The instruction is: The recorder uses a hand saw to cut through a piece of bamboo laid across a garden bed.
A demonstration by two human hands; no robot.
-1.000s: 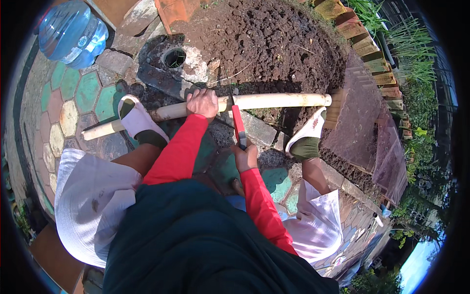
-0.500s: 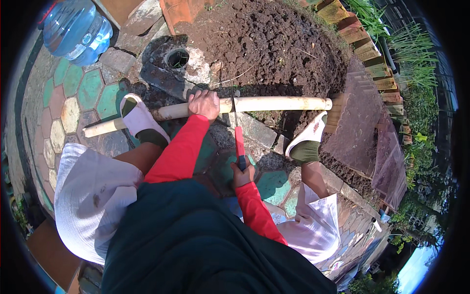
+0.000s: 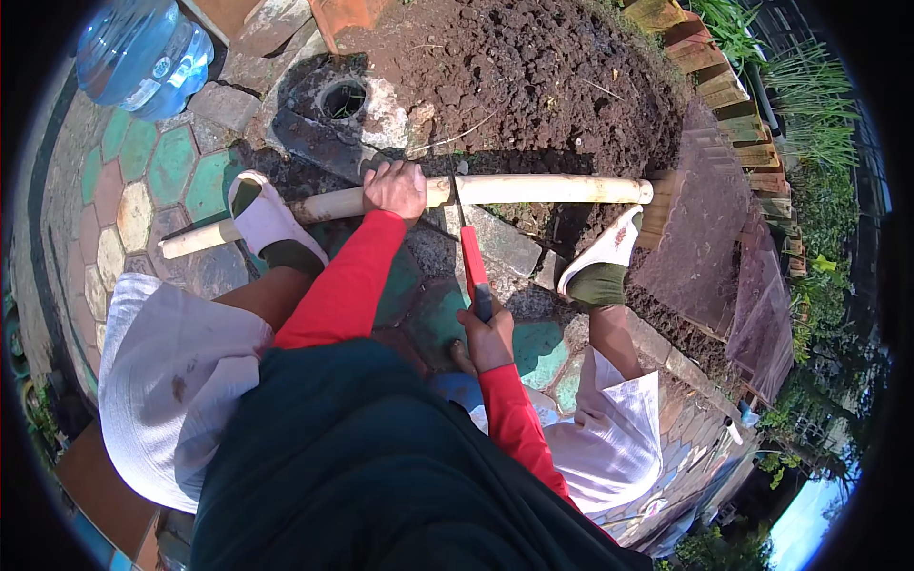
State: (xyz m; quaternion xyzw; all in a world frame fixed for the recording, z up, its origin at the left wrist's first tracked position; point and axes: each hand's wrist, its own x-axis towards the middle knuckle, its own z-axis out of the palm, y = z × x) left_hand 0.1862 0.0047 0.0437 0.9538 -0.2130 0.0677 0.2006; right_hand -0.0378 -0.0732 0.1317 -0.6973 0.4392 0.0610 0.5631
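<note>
My right hand (image 3: pixel 488 340) is closed around the rear of the handle of a saw (image 3: pixel 473 262), fingers wrapped, no gap in the grip. The handle is smooth, red toward the blade and dark grey under my palm. The narrow dark blade points away from my right hand and crosses a pole (image 3: pixel 562 188); I cannot tell the depth of any cut.

My left hand (image 3: pixel 395 190) is clamped over the pole from above, fingers curled across its far side, just left of the blade. The pole is round, pale and slightly bowed in view, with brown patches; it extends to both sides of this grip.

Left of my left hand, a pale pink slipper (image 3: pixel 267 224) lies across the pole. Right of both hands, a second slipper (image 3: pixel 609 247) stands near the pole's right end.

Beyond my left hand is a rough block with a round hole (image 3: pixel 386 114); beyond the blade, crumbly brown soil (image 3: pixel 533 86). To the far left are hexagonal paving tiles (image 3: pixel 176 167) and a ribbed, clear blue plastic bottle (image 3: pixel 143 62). Its label carries printing too small to read. To the far right are a translucent sheet (image 3: pixel 695 228) and weathered edging pieces (image 3: pixel 721 90).
</note>
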